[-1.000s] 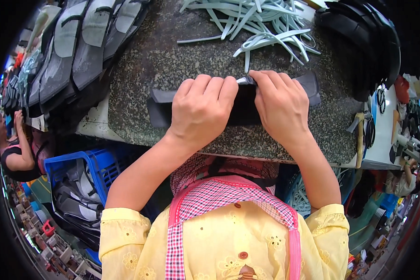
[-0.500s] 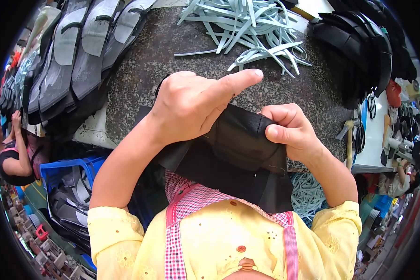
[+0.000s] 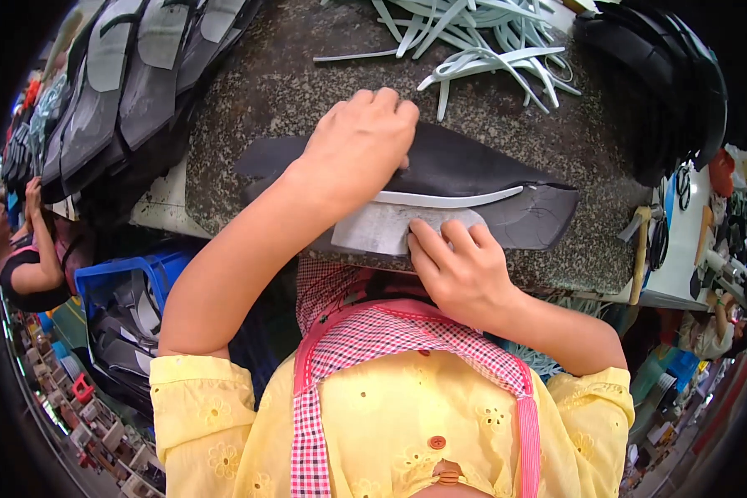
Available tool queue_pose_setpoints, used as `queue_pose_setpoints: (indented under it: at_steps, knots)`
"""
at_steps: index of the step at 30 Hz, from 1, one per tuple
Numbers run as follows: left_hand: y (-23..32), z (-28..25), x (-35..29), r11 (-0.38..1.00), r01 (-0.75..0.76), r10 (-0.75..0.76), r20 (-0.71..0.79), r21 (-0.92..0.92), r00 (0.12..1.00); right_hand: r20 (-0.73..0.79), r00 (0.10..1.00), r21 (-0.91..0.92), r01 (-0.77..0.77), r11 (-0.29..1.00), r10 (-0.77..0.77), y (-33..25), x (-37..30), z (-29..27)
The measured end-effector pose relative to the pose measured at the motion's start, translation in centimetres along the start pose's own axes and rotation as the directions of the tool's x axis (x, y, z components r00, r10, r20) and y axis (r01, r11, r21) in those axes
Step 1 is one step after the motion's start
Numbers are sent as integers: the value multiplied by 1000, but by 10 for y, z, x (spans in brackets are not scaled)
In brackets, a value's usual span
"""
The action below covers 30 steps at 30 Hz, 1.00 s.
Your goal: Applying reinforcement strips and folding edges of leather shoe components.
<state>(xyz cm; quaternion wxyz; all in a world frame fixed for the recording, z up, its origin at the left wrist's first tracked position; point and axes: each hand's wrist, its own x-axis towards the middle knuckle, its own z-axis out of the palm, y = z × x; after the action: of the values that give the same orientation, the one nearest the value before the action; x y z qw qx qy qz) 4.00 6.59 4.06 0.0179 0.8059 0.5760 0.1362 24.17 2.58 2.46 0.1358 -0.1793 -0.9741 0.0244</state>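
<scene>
A long black shaped piece of sheet material lies on the speckled stone slab in front of me, its pointed end to the right. A thin pale strip curves along its middle, beside a light grey patch. My left hand is closed over the upper left of the piece, knuckles up; its fingertips and anything in them are hidden. Bent and slightly apart, the fingers of my right hand rest on the grey patch near its lower edge and hold nothing.
Pale blue-grey strips lie heaped at the back. Stacked dark pieces stand at the far left and far right. A hammer sits by the slab's right edge. A blue crate is at left, near another person.
The black piece has gone from being held up, folded, to lying spread on the slab, showing its pale strip and grey patch. My right hand has let go of its edge and moved lower left.
</scene>
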Motion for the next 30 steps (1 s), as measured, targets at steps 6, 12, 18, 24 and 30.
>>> queue_pose_setpoints:
  at_steps: [6,12,18,24,30]
  knots:
    - [-13,11,7,938,272,-183,362,-213,914,20,997,-50,-79,996,80,-10,-7,10]
    - [-32,16,9,940,-73,153,219,-334,964,26,993,25,-114,993,114,-8,-3,15]
    - [-28,-9,22,858,104,171,471,-503,865,24,989,69,-145,987,144,-7,7,18]
    - [33,-15,-52,926,-374,365,131,49,922,37,984,208,-176,962,173,-10,-3,23]
    - [39,5,-74,925,-335,334,37,181,942,31,976,251,-216,944,215,-10,-6,20]
